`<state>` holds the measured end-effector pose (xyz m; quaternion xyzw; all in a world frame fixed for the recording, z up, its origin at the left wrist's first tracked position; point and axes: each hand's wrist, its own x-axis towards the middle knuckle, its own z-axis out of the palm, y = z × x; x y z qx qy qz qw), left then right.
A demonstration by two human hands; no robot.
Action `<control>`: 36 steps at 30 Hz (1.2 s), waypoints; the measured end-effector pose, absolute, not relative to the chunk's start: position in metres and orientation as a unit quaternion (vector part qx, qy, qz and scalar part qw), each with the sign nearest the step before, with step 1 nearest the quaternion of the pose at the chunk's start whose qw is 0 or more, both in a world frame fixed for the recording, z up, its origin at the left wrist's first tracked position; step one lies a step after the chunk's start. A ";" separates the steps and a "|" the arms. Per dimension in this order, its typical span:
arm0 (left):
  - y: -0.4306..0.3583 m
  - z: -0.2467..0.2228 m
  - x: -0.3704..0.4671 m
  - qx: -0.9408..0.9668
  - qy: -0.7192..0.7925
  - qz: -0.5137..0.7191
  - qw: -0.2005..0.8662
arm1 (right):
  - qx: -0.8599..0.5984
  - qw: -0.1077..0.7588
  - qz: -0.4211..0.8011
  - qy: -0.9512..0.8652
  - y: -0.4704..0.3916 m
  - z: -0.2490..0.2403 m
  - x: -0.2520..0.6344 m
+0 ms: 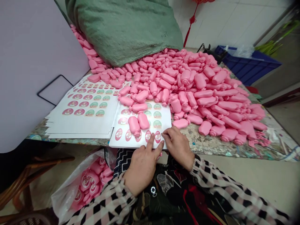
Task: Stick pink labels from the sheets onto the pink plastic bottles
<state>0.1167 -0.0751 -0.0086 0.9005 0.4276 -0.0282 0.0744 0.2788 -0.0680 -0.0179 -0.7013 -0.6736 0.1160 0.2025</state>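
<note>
A sheet of stickers (140, 143) lies at the table's front edge, with oval pink-and-white stickers along its near row. My left hand (142, 167) rests over that edge, index finger and thumb reaching onto the paper. Under its thumb shows a small pink end (160, 154), seemingly of a bottle held in the palm, mostly hidden. The closed fingertips of my right hand (178, 146) touch the sheet beside the rightmost oval sticker (157, 137); anything between them is too small to tell. Two pink bottles (134, 125) (143, 121) lie together on the sheet.
Pink bottles (206, 100) are heaped across the table behind the sheet. A green sack (131, 28) stands at the back, stacked sticker sheets (79, 126) at left. Below hangs a clear bag (63, 193) of labelled bottles. At back right is a blue crate (248, 67).
</note>
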 end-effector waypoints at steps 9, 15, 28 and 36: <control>-0.076 -0.011 0.118 0.897 0.435 -0.034 0.068 | -0.710 0.169 0.084 -0.678 -0.051 -0.015 0.276; -0.078 -0.012 0.116 0.900 0.432 -0.025 0.053 | -0.693 0.150 0.102 -0.698 -0.059 -0.009 0.284; -0.082 -0.016 0.113 0.892 0.442 0.003 0.097 | -0.677 0.145 0.132 -0.710 -0.062 -0.005 0.289; -0.082 -0.021 0.114 0.889 0.441 0.007 0.123 | -0.643 0.142 0.199 -0.726 -0.053 0.003 0.299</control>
